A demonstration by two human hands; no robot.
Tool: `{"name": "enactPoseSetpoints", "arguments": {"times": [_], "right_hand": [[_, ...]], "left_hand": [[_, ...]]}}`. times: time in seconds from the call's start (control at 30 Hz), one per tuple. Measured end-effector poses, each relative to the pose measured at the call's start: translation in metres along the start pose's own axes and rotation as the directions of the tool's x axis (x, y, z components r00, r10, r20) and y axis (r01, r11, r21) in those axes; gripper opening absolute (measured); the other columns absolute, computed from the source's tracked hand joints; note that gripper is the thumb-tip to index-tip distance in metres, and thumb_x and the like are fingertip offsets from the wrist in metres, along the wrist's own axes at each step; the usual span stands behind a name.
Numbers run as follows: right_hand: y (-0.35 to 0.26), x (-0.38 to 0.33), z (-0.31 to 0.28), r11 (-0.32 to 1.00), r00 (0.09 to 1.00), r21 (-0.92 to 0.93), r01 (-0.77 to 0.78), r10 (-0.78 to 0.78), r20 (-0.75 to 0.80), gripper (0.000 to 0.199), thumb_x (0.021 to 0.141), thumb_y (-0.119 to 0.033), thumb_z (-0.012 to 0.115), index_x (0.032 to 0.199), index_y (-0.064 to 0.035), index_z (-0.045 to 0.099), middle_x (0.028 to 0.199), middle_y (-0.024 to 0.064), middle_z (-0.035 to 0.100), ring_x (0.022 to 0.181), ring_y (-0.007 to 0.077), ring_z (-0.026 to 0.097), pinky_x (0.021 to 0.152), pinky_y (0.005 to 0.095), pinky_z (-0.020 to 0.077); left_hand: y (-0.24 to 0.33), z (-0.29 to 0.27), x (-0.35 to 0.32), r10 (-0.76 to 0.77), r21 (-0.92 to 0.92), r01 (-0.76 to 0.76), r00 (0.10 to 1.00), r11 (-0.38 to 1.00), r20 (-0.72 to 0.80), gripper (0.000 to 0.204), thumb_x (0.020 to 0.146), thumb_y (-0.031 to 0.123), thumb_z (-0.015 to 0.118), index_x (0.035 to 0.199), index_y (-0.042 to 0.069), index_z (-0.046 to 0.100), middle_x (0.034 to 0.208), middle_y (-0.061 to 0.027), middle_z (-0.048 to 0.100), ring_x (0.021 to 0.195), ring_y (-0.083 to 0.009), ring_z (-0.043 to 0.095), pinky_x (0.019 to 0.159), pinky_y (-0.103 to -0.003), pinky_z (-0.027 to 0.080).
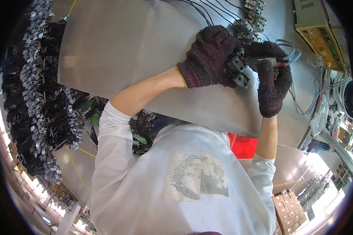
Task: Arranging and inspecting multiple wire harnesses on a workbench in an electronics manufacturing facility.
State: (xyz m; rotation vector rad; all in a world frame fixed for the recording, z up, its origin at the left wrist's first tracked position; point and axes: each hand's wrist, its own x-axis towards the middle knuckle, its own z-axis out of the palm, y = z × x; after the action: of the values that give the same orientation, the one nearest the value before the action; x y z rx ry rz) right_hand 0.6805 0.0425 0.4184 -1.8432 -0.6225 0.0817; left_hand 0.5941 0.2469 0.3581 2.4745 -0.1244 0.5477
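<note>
Both my hands wear dark knitted gloves and work above the metal tabletop [117, 43]. My left hand [208, 58] is closed around small black-and-metal electrical connectors [237, 64], which stick out past its fingertips. Close beside it on the right, my right hand [272, 84] pinches a small light-coloured piece [267, 60], partly hidden by the fingers. Grey leads [296, 53] loop out by that hand, near a bit of red. More such connectors [255, 17] lie in a row beyond my hands, with black cables [208, 9] running off to the left.
A beige instrument [321, 43] with lit green digits stands at the far right, wires hanging below it. Thick bundles of black cables with metal-ended connectors [31, 98] hang at the left. A red container [243, 147] shows below the table edge; stacked cartons [290, 209] stand lower right.
</note>
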Motion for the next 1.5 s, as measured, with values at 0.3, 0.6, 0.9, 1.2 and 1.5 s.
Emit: {"name": "enactPoseSetpoints", "arguments": {"times": [0.3,0.6,0.9,1.2,1.5], "right_hand": [[-0.001,-0.006,-0.003,0.997,0.996,0.073,0.019,-0.013,-0.084,0.032,0.108,-0.013,0.068,0.134,0.0055,0.072,0.122,0.0156,0.08,0.108,0.0211,0.073,0.1,0.0379,0.0569],[0.003,0.001,0.002,0.997,0.998,0.071,0.038,-0.04,0.04,0.035,0.102,-0.015,0.079,0.132,0.001,0.073,0.108,0.0058,0.078,0.095,0.0112,0.068,0.083,0.0292,0.0546],[-0.008,-0.023,-0.023,0.968,0.999,0.25,0.031,-0.026,-0.023,0.033,0.1,0.0,0.074,0.132,0.0079,0.073,0.118,0.0193,0.08,0.104,0.0244,0.077,0.094,0.0378,0.0642],[-0.001,-0.03,-0.023,0.995,0.991,0.032,-0.094,0.09,0.099,0.038,0.096,-0.008,0.083,0.132,0.0006,0.071,0.111,0.0096,0.08,0.094,0.0154,0.074,0.086,0.0319,0.0595],[0.012,-0.024,-0.033,0.998,0.992,-0.035,0.061,-0.056,0.113,0.038,0.099,-0.01,0.078,0.135,0.002,0.07,0.114,0.0112,0.08,0.1,0.0181,0.075,0.09,0.0335,0.0599]], "left_hand": [[-0.001,0.004,-0.003,0.017,0.039,-0.015,0.998,0.999,-0.06,0.103,0.054,0.064,0.099,0.138,0.016,0.062,0.14,-0.0124,0.057,0.138,-0.0377,0.046,0.119,-0.056,0.035],[0.001,0.002,-0.002,-0.009,0.02,0.01,1.0,1.0,-0.028,0.106,0.054,0.066,0.099,0.14,0.018,0.062,0.143,-0.0137,0.056,0.141,-0.0389,0.044,0.12,-0.057,0.033],[0.006,0.001,-0.005,-0.06,0.042,0.061,0.997,0.997,-0.04,0.104,0.054,0.056,0.103,0.142,0.02,0.062,0.14,-0.0123,0.06,0.14,-0.0417,0.048,0.121,-0.057,0.039],[0.003,0.002,-0.005,-0.044,0.03,0.046,0.998,0.999,-0.043,0.105,0.053,0.056,0.103,0.143,0.019,0.063,0.141,-0.012,0.06,0.144,-0.0388,0.046,0.123,-0.054,0.039],[0.004,0.0,-0.003,-0.022,0.06,0.023,0.999,0.998,-0.024,0.104,0.056,0.056,0.102,0.144,0.018,0.062,0.142,-0.0101,0.058,0.145,-0.0398,0.043,0.124,-0.052,0.036]]}}
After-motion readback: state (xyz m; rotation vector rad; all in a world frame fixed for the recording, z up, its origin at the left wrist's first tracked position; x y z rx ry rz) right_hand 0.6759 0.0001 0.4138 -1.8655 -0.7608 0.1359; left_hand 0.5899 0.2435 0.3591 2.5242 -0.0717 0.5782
